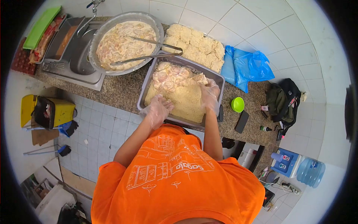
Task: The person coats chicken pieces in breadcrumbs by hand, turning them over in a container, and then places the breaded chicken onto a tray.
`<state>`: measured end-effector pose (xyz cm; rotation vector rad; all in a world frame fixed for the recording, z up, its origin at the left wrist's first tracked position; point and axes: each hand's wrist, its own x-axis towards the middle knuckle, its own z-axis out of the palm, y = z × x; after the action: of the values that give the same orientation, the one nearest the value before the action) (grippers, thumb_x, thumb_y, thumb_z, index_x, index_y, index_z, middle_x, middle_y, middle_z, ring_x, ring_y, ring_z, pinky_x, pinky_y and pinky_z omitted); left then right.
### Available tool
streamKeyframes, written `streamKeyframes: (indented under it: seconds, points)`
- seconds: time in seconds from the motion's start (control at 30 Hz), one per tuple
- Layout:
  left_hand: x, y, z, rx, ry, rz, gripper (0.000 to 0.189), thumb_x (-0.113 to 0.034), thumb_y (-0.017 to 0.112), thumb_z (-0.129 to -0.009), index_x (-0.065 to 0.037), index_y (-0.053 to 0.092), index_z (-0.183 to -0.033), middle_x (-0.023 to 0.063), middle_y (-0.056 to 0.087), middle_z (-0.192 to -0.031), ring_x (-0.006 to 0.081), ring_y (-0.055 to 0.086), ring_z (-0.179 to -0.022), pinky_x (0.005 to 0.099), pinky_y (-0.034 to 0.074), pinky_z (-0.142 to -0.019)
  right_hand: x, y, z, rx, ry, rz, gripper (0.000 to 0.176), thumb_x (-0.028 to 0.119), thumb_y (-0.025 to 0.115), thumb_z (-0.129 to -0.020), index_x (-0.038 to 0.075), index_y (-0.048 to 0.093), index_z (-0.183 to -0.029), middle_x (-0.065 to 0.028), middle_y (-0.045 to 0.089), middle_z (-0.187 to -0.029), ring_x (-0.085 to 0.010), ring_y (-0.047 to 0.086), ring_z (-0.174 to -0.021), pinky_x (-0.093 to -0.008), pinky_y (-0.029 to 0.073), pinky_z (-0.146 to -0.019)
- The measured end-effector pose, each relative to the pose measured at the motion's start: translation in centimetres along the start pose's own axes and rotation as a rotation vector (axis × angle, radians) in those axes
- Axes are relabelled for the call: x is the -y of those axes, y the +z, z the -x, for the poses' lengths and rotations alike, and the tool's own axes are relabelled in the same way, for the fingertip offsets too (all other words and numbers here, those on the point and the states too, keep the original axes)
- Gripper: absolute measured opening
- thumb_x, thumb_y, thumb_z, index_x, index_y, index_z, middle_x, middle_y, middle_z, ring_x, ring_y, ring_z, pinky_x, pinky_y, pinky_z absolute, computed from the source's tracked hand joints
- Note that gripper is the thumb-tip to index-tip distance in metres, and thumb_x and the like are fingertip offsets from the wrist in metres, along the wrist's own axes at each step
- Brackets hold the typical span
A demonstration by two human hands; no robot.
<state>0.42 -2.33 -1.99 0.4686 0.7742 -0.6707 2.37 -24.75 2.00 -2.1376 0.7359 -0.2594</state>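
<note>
A grey rectangular tub [140, 95] holds pale crumbs [186, 100] with raw, batter-coated meat pieces [169, 76] heaped at its far side. My left hand [159, 109], in a clear plastic glove, rests at the tub's near left part on the crumbs, fingers spread. My right hand [210, 93], also gloved, is at the tub's right side with its fingers closed on a crumb-covered piece of meat [198, 79]. Beyond the tub's left corner, a large round basin [161, 31] holds more meat in batter, with metal tongs [140, 58] lying across its rim.
Crumbed pieces [194, 46] fill a tray behind the tub. Blue plastic bags [253, 67], a green bowl [237, 104] and a phone [242, 122] lie to the right. The sink [82, 52] is at the left; a yellow bin [64, 112] stands on the floor.
</note>
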Motion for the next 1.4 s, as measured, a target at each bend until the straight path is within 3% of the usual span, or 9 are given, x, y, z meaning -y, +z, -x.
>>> streamKeyframes:
  seconds: [0.23, 0.43, 0.63, 0.7, 0.8, 0.9, 1.03, 1.1, 1.4]
  points:
    - [-0.4, 0.1, 0.4, -0.031, 0.028, -0.002, 0.072, -0.031, 0.039, -0.092, 0.008, 0.005, -0.143, 0.0304, 0.018, -0.145, 0.0411, 0.020, -0.136, 0.0476, 0.020, -0.112, 5.6, -3.8, 4.6, 0.107, -0.094, 0.037, 0.030, 0.018, 0.067, -0.076, 0.002, 0.064, -0.101, -0.0110, 0.067, -0.089, -0.0225, 0.061, -0.080, -0.0331, 0.046, -0.076]
    - [-0.2, 1.4, 0.3, -0.119, 0.036, -0.119, 0.069, -0.032, 0.037, -0.092, 0.007, 0.010, -0.143, 0.0284, 0.020, -0.145, 0.0401, 0.023, -0.135, 0.0485, 0.021, -0.111, 1.6, -2.4, 2.6, 0.307, 0.212, -0.078, 0.033, 0.019, 0.065, -0.078, 0.001, 0.062, -0.106, -0.0173, 0.066, -0.098, -0.0270, 0.062, -0.087, -0.0350, 0.046, -0.080]
    - [2.0, 3.5, -0.9, 0.167, -0.098, -0.317, 0.058, -0.037, 0.026, -0.093, 0.002, 0.034, -0.136, 0.0200, 0.044, -0.135, 0.0344, 0.046, -0.122, 0.0489, 0.033, -0.105, -2.4, -1.7, 4.5, 0.247, 0.202, 0.450, 0.031, 0.021, 0.061, -0.082, 0.006, 0.065, -0.108, -0.0170, 0.066, -0.102, -0.0300, 0.062, -0.096, -0.0377, 0.047, -0.085]
    - [4.3, 2.9, -3.4, 0.189, -0.194, -0.348, 0.057, -0.039, 0.023, -0.093, 0.000, 0.041, -0.132, 0.0184, 0.050, -0.131, 0.0333, 0.051, -0.117, 0.0485, 0.036, -0.103, -4.2, -0.6, 6.2, 0.444, -0.130, 1.018, 0.031, 0.025, 0.050, -0.089, 0.007, 0.065, -0.108, -0.0189, 0.064, -0.110, -0.0323, 0.060, -0.105, -0.0380, 0.045, -0.089]
    - [7.9, 2.5, -6.5, 0.283, -0.292, -0.325, 0.059, -0.040, 0.020, -0.093, 0.000, 0.047, -0.128, 0.0189, 0.052, -0.129, 0.0331, 0.051, -0.117, 0.0454, 0.036, -0.104, -2.2, -1.4, 7.2, 0.515, 0.094, 0.578, 0.053, 0.043, 0.030, -0.095, 0.001, 0.061, -0.107, -0.0259, 0.059, -0.110, -0.0379, 0.058, -0.104, -0.0442, 0.045, -0.088]
    - [10.2, 3.4, -6.8, 0.171, -0.247, -0.410, 0.062, -0.042, 0.017, -0.093, -0.001, 0.050, -0.125, 0.0174, 0.054, -0.127, 0.0321, 0.050, -0.120, 0.0442, 0.038, -0.103, -13.7, 4.3, 4.4, 0.554, 0.082, 0.506, 0.051, 0.041, 0.031, -0.094, 0.002, 0.063, -0.105, -0.0250, 0.061, -0.107, -0.0390, 0.058, -0.104, -0.0453, 0.046, -0.085]
    - [8.3, 7.5, -2.4, 0.237, -0.128, -0.334, 0.059, -0.041, 0.018, -0.093, -0.003, 0.051, -0.125, 0.0163, 0.055, -0.126, 0.0300, 0.051, -0.118, 0.0413, 0.040, -0.101, -8.8, 1.4, 3.9, 0.538, 0.160, 0.519, 0.046, 0.039, 0.038, -0.093, 0.001, 0.064, -0.101, -0.0203, 0.066, -0.099, -0.0383, 0.061, -0.093, -0.0428, 0.047, -0.079]
    - [7.3, 8.0, -1.5, 0.350, -0.034, -0.308, 0.058, -0.040, 0.018, -0.093, -0.004, 0.049, -0.127, 0.0155, 0.053, -0.128, 0.0283, 0.050, -0.117, 0.0394, 0.040, -0.100, -6.4, 0.2, 3.6, 0.321, 0.507, -0.245, 0.040, 0.036, 0.045, -0.092, 0.001, 0.065, -0.098, -0.0114, 0.067, -0.086, -0.0311, 0.062, -0.079, -0.0383, 0.048, -0.076]
    - [4.9, 7.6, -0.7, -0.063, -0.073, -0.088, 0.048, -0.039, 0.032, -0.092, -0.004, 0.039, -0.123, 0.0156, 0.041, -0.132, 0.0334, 0.039, -0.120, 0.0572, 0.028, -0.102, 2.2, -6.4, 2.8, 0.099, 0.234, 0.289, 0.052, 0.044, 0.038, -0.095, 0.003, 0.052, -0.122, -0.0170, 0.054, -0.124, -0.0298, 0.052, -0.114, -0.0387, 0.045, -0.090]
